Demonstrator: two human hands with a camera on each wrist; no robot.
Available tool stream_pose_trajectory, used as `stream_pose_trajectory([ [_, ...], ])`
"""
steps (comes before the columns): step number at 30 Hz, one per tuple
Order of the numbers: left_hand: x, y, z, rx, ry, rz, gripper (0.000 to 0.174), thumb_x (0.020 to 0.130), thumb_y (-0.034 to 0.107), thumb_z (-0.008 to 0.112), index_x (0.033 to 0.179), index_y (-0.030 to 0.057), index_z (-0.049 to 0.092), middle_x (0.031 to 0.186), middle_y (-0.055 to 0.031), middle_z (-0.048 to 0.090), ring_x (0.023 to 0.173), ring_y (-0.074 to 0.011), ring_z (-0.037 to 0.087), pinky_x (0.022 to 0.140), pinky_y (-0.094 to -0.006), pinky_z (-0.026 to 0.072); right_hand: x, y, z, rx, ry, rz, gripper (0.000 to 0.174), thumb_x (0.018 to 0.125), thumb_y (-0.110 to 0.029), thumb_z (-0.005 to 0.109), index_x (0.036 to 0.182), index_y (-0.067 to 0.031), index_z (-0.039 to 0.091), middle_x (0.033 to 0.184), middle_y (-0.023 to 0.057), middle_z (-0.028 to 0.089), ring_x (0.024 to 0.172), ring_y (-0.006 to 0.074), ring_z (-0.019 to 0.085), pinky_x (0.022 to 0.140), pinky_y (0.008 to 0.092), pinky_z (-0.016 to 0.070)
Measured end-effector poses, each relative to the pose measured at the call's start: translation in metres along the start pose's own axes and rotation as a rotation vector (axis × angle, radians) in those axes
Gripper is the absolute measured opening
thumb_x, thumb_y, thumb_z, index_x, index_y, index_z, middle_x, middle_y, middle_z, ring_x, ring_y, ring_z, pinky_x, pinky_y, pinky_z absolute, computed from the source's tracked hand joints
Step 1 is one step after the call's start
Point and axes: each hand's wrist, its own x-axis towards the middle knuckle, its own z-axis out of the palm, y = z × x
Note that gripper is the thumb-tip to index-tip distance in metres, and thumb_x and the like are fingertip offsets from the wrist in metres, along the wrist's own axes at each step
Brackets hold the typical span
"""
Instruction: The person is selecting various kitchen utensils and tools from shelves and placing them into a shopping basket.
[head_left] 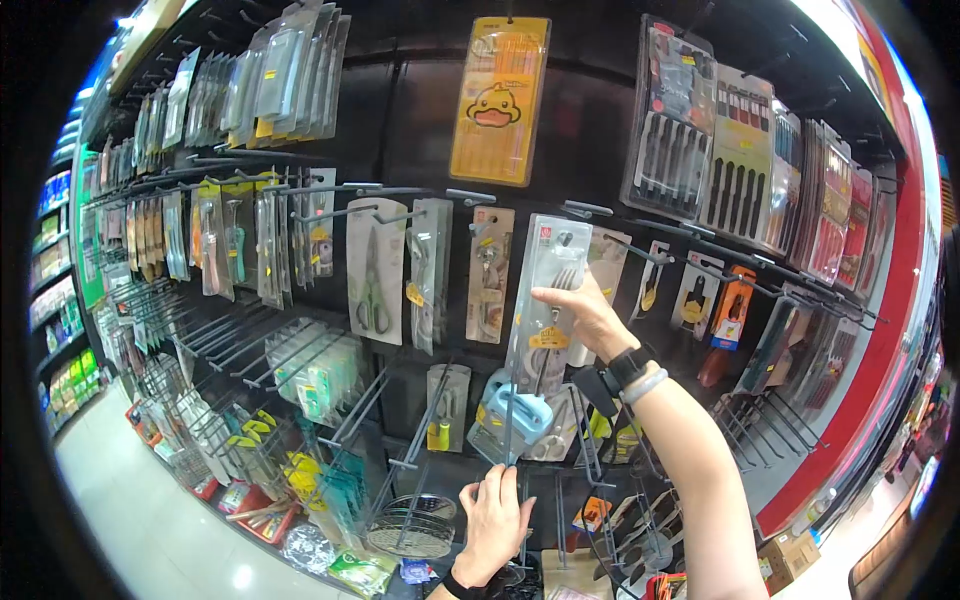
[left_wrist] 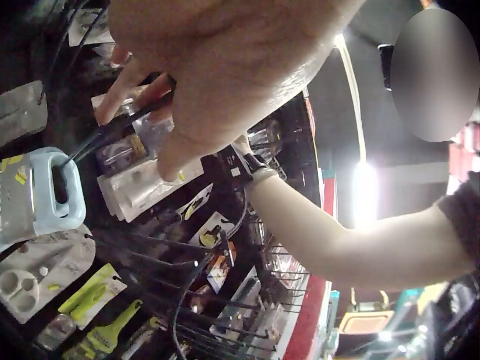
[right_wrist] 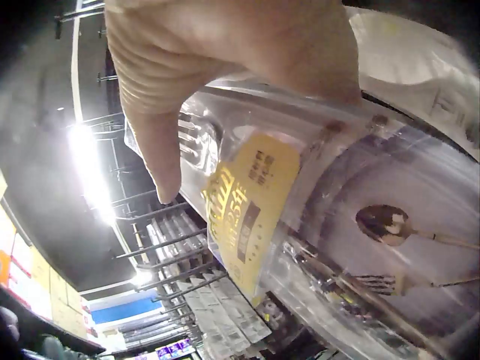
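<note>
My right hand (head_left: 592, 318) grips a clear blister pack (head_left: 548, 245) of cutlery, its thumb across the front. Fork tines show beneath the plastic, and a yellow label (right_wrist: 259, 199) is on the pack in the right wrist view. Printed on the card are a spoon (right_wrist: 384, 223) and a fork. Lower down, my left hand (head_left: 490, 525) has its fingertips at the front end of a metal display hook (head_left: 509, 432); the left wrist view shows the fingers around this dark rod. Just behind the hook hangs a light blue handled item (head_left: 522, 418).
Packaged scissors (head_left: 374, 270) and a yellow duck pack (head_left: 497, 105) hang on the black wall. Knife packs (head_left: 672, 130) line the upper right. Many metal hooks stick out towards me, several bare at lower left. A wire basket (head_left: 410, 530) is below.
</note>
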Motion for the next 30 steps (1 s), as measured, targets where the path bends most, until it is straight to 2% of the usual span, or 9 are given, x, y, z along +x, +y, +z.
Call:
stream_pose_trajectory([
  [4, 0.008, 0.011, -0.019, 0.033, -0.038, -0.059, 0.065, 0.077, 0.034, 0.069, 0.122, -0.0032, 0.042, 0.117, -0.0168, 0.045, 0.108, -0.0307, 0.041, 0.092, -0.0445, 0.0281, -0.025, -0.026, 0.016, 0.021, -0.049, -0.038, 0.074, 0.064, -0.008, 0.081, 0.122, -0.0074, 0.036, 0.111, 0.0052, 0.052, 0.104, 0.0164, 0.052, 0.091, 0.0336, 0.0423],
  [6, 0.014, 0.014, -0.022, -0.039, 0.093, -0.113, 0.069, 0.079, 0.040, 0.065, 0.126, -0.0041, 0.040, 0.120, -0.0181, 0.043, 0.111, -0.0319, 0.038, 0.093, -0.0451, 0.0267, -0.036, -0.039, 0.020, 0.023, -0.057, -0.003, 0.072, 0.065, -0.005, 0.079, 0.123, -0.0075, 0.035, 0.112, 0.0054, 0.052, 0.106, 0.0164, 0.051, 0.091, 0.0338, 0.0422],
  [11, 0.055, 0.016, -0.035, -0.268, 0.207, -0.082, 0.087, 0.081, 0.038, 0.065, 0.139, -0.0049, 0.017, 0.136, -0.0257, 0.031, 0.126, -0.0388, 0.031, 0.103, -0.0461, 0.0210, -0.059, -0.064, 0.036, 0.117, -0.101, 0.020, 0.070, 0.068, -0.003, 0.076, 0.125, -0.0069, 0.036, 0.113, 0.0054, 0.053, 0.105, 0.0172, 0.052, 0.091, 0.0333, 0.0424],
  [14, 0.083, 0.023, -0.042, -0.331, 0.229, -0.057, 0.091, 0.079, 0.044, 0.065, 0.139, -0.0065, 0.017, 0.137, -0.0270, 0.029, 0.129, -0.0401, 0.026, 0.102, -0.0493, 0.0199, -0.064, -0.062, 0.035, 0.143, -0.070, 0.060, 0.070, 0.068, -0.001, 0.075, 0.126, -0.0066, 0.037, 0.113, 0.0052, 0.053, 0.106, 0.0178, 0.053, 0.091, 0.0320, 0.0421],
  [20, 0.102, 0.031, -0.050, -0.359, 0.179, -0.063, 0.102, 0.070, 0.051, 0.072, 0.141, 0.0013, 0.019, 0.138, -0.0253, 0.028, 0.128, -0.0378, 0.030, 0.100, -0.0504, 0.0229, -0.074, -0.069, 0.041, 0.193, -0.129, -0.005, 0.070, 0.066, 0.000, 0.075, 0.126, -0.0049, 0.039, 0.111, 0.0052, 0.056, 0.105, 0.0161, 0.054, 0.091, 0.0310, 0.0420],
  [22, 0.098, 0.034, -0.052, -0.378, 0.196, -0.057, 0.105, 0.065, 0.039, 0.079, 0.141, 0.0017, 0.017, 0.138, -0.0221, 0.030, 0.128, -0.0360, 0.033, 0.101, -0.0454, 0.0262, -0.081, -0.073, 0.042, 0.190, -0.110, 0.006, 0.073, 0.065, 0.001, 0.076, 0.128, -0.0043, 0.039, 0.113, 0.0062, 0.056, 0.105, 0.0164, 0.054, 0.092, 0.0314, 0.0421],
  [24, 0.095, 0.034, -0.047, -0.423, 0.237, -0.021, 0.108, 0.064, 0.040, 0.079, 0.142, 0.0008, 0.015, 0.136, -0.0237, 0.030, 0.125, -0.0368, 0.032, 0.099, -0.0476, 0.0248, -0.086, -0.062, 0.034, 0.141, -0.124, -0.037, 0.069, 0.068, -0.008, 0.074, 0.127, 0.0015, 0.041, 0.117, 0.0105, 0.056, 0.107, 0.0198, 0.053, 0.091, 0.0320, 0.0417],
  [26, 0.095, 0.036, -0.045, -0.408, 0.266, 0.016, 0.110, 0.062, 0.034, 0.081, 0.142, 0.0008, 0.014, 0.137, -0.0234, 0.029, 0.126, -0.0368, 0.032, 0.099, -0.0467, 0.0257, -0.095, -0.082, 0.040, 0.097, -0.229, -0.115, 0.063, 0.064, -0.008, 0.077, 0.119, 0.0022, 0.048, 0.107, 0.0098, 0.060, 0.101, 0.0185, 0.055, 0.088, 0.0312, 0.0433],
  [30, 0.092, 0.035, -0.042, -0.518, 0.258, 0.003, 0.115, 0.059, 0.028, 0.083, 0.143, 0.0015, 0.009, 0.136, -0.0212, 0.029, 0.122, -0.0361, 0.035, 0.092, -0.0452, 0.0300, -0.126, -0.091, 0.033, 0.064, -0.168, -0.107, 0.060, 0.061, -0.007, 0.079, 0.114, 0.0019, 0.051, 0.104, 0.0097, 0.061, 0.097, 0.0178, 0.057, 0.085, 0.0310, 0.0450],
])
